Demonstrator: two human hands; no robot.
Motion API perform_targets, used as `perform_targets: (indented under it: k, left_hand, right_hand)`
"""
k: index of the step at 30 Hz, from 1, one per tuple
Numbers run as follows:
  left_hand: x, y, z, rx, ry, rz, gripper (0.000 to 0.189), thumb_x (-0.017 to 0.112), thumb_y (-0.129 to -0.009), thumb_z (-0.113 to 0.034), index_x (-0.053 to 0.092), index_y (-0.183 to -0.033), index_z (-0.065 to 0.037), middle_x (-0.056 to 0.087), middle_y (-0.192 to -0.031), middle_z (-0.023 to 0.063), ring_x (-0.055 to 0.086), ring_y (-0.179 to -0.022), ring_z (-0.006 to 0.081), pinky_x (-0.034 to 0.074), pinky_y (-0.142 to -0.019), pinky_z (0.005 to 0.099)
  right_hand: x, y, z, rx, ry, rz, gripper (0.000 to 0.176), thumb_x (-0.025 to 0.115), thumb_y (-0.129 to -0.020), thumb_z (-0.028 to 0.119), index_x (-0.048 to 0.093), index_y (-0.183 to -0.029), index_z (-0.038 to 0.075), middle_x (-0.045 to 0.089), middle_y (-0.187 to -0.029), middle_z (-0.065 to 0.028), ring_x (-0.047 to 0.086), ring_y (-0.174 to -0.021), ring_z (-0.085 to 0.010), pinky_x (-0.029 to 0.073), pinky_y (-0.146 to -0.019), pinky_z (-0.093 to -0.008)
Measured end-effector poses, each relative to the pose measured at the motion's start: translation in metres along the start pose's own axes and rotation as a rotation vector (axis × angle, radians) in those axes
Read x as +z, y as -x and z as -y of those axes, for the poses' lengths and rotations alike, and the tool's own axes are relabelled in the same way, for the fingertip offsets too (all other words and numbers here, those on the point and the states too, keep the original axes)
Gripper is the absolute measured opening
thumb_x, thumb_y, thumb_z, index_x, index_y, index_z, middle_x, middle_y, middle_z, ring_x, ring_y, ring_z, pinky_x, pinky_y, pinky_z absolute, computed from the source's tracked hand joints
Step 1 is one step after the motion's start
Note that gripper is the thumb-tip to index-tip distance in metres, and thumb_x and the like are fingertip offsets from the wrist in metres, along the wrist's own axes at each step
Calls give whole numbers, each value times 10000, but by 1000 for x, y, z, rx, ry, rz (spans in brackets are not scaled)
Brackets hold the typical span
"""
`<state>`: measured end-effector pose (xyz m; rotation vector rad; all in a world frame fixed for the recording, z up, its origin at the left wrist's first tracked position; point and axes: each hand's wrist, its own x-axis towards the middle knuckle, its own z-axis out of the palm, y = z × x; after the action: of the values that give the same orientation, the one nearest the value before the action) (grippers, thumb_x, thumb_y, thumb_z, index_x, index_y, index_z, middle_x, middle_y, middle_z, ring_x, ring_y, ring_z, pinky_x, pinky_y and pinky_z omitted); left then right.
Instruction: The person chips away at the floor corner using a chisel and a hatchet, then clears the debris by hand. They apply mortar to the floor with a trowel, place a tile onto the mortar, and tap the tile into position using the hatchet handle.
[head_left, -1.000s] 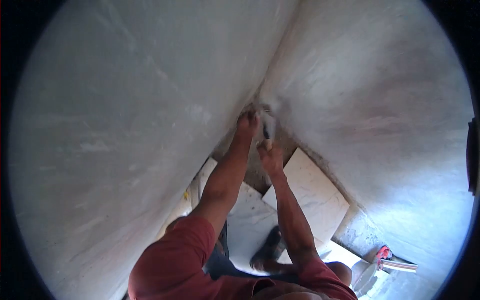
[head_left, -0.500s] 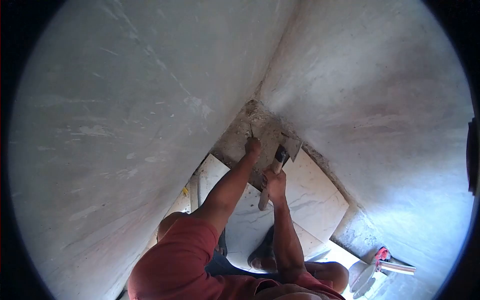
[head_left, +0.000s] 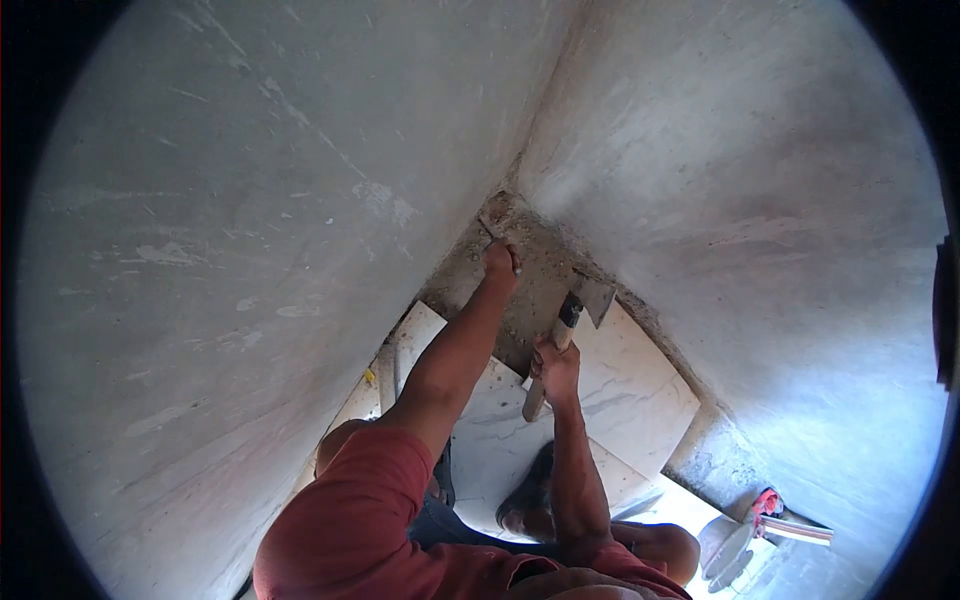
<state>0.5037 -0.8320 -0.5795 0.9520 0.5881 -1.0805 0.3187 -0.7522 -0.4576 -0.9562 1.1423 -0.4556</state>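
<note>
My left hand (head_left: 502, 259) is closed round a thin metal chisel (head_left: 487, 229), whose tip points into the rough corner of the bare floor (head_left: 530, 265). Nearer to me, my right hand (head_left: 557, 368) grips the wooden handle of a hammer (head_left: 567, 318) with a dark head end. The hammer is held off to the right of the chisel, apart from it. Just beyond its head, a flat metal trowel blade (head_left: 597, 298) lies by the right wall; its handle is hard to make out.
Two plastered walls (head_left: 260, 220) meet at the corner ahead. Marbled white tiles (head_left: 625, 400) border the bare patch, with my feet on them. At the lower right are a red item (head_left: 768, 502), a striped strip (head_left: 797, 532) and a round disc-like thing (head_left: 727, 550).
My left hand has moved forward, and the chisel now slants left toward the foot of the left wall. The hammer has shifted slightly right, still in my right hand.
</note>
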Motion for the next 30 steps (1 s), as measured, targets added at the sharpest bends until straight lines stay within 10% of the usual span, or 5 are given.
perform_targets:
  k: [12, 16, 19, 21, 30]
  left_hand:
    - [12, 2, -48, -78, 246, 258, 234, 338, -851, -169, 465, -672, -86, 483, -609, 39, 453, -548, 151, 350, -509, 277]
    - [0, 10, -39, -66, 246, 421, 202, 341, -849, -155, 483, -724, -84, 515, -654, 58, 494, -590, 165, 378, -529, 296]
    - [19, 42, -45, 940, -765, 287, 247, 325, -852, -179, 428, -648, -85, 527, -658, 91, 521, -610, 193, 406, -490, 305]
    - [8, -10, -42, -35, 434, 242, 230, 310, -870, -188, 479, -797, -51, 552, -774, 102, 538, -643, 201, 441, -539, 327]
    - [23, 18, -56, -66, 281, 318, 176, 369, -848, -180, 480, -737, -100, 558, -701, 45, 545, -637, 166, 411, -551, 305]
  right_hand:
    - [40, 5, 86, -975, 24, 212, 129, 572, -784, 128, 481, -737, 50, 513, -690, -66, 482, -600, -115, 391, -529, -263]
    - [33, -60, 17, -684, 684, 88, 231, 484, -832, 214, 503, -713, 17, 548, -786, -122, 525, -654, -160, 406, -553, -305]
    - [37, -85, 8, -332, 739, 101, 205, 565, -743, 203, 514, -742, 4, 516, -625, -133, 536, -631, -241, 403, -555, -316]
    - [53, -38, 64, -329, 689, 124, 194, 560, -744, 194, 511, -725, 7, 519, -629, -124, 529, -611, -248, 401, -546, -321]
    - [48, -45, 37, -646, 646, 13, 152, 517, -759, 147, 503, -698, 9, 531, -633, -120, 534, -586, -218, 405, -529, -319]
